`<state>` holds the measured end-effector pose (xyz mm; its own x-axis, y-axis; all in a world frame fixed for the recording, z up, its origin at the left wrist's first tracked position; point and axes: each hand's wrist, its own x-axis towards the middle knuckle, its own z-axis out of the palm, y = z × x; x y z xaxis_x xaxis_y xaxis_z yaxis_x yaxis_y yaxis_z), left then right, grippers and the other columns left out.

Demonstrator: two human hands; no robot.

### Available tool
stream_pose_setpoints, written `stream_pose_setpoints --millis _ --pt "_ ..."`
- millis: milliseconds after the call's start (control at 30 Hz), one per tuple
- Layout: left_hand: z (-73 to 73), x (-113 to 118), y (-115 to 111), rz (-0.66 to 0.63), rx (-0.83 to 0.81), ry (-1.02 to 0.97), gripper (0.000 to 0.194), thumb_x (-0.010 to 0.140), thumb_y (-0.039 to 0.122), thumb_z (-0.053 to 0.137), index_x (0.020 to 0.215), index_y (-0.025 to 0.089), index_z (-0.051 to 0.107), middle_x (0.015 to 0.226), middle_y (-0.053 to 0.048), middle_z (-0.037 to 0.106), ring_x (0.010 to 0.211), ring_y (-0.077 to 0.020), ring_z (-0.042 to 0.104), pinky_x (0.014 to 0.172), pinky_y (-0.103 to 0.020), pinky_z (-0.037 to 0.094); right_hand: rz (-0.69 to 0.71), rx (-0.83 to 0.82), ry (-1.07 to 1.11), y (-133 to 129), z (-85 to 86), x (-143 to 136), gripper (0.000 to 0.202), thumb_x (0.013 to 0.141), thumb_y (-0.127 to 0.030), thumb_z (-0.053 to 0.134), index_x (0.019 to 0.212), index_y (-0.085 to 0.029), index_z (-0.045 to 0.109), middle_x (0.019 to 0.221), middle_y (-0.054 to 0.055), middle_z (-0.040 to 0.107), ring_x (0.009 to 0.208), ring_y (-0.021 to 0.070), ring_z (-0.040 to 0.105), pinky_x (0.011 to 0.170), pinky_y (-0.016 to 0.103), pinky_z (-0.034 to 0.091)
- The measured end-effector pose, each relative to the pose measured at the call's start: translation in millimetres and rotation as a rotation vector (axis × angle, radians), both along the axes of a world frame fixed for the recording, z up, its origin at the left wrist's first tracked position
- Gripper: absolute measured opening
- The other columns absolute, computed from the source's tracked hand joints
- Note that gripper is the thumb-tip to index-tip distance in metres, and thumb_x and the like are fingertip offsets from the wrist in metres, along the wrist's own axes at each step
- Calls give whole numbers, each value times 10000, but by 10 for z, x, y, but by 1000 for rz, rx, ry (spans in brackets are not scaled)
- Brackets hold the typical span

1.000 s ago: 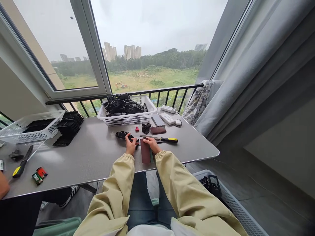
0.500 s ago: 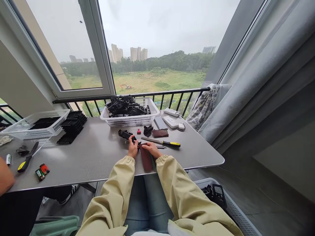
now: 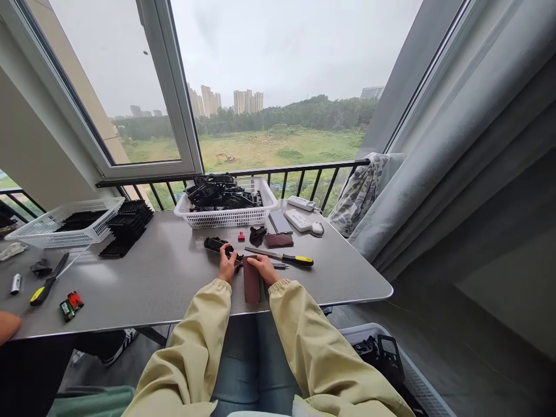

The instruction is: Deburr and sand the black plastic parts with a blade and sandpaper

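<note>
My left hand (image 3: 226,264) is closed around one end of a black plastic part (image 3: 214,244), which lies low over the table and points away to the left. My right hand (image 3: 266,269) pinches the upper edge of a brown-red sheet of sandpaper (image 3: 251,284) that hangs toward the table's front edge. The sandpaper's top corner is close beside the black part; whether they touch I cannot tell. Just beyond my right hand lies a file with a yellow and black handle (image 3: 299,260). A second folded piece of sandpaper (image 3: 279,240) rests behind the file.
A white basket (image 3: 226,219) heaped with black parts stands at the back. A red clip (image 3: 241,236), a grey box (image 3: 280,222) and white power strips (image 3: 299,220) lie nearby. On the left are stacked black parts (image 3: 125,229), another file (image 3: 48,285) and a co-worker's arm (image 3: 7,325).
The sandpaper has turned more upright and shifted slightly left with my right hand. My left hand still grips the black part. The camera view has shifted slightly.
</note>
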<state>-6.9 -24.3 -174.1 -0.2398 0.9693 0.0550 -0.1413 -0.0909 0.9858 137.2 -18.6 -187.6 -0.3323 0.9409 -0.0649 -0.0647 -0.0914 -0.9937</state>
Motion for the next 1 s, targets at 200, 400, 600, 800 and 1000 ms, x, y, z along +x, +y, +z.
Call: stream_pose_setpoints --millis 200,400,600,800,1000 --pt "25 28 -40 -3 8 -42 738 555 378 821 1167 241 433 714 88 471 573 -69 520 635 -246 520 -22 32 54 -12 27 15 326 938 -331 598 1216 -161 586 1220 90 615 1029 223 635 861 430 551" --pt "56 2 -70 22 -7 -101 822 547 356 824 1246 229 411 696 89 511 541 -66 523 605 -229 489 -15 28 96 -40 55 -12 308 943 -331 590 1204 -167 595 1218 89 617 1027 219 634 866 426 550" --pt "102 -8 -104 56 -44 -187 777 587 321 813 1270 251 450 719 76 494 577 -75 540 621 -256 531 -23 -3 109 -60 42 -23 302 950 -338 578 1203 -174 595 1222 91 617 1028 214 634 871 425 548" --pt "134 -45 -139 7 -92 -260 729 606 274 796 1271 262 497 734 68 469 625 -74 518 669 -265 549 -29 -31 83 -69 -28 22 319 944 -339 588 1211 -163 588 1213 89 617 1023 220 635 862 428 550" --pt "168 -77 -163 -60 -111 -305 816 597 269 814 1338 264 473 727 71 471 619 -63 495 637 -208 483 51 -46 66 -73 -5 55 293 944 -342 587 1169 -155 607 1166 78 636 986 210 645 839 408 557"
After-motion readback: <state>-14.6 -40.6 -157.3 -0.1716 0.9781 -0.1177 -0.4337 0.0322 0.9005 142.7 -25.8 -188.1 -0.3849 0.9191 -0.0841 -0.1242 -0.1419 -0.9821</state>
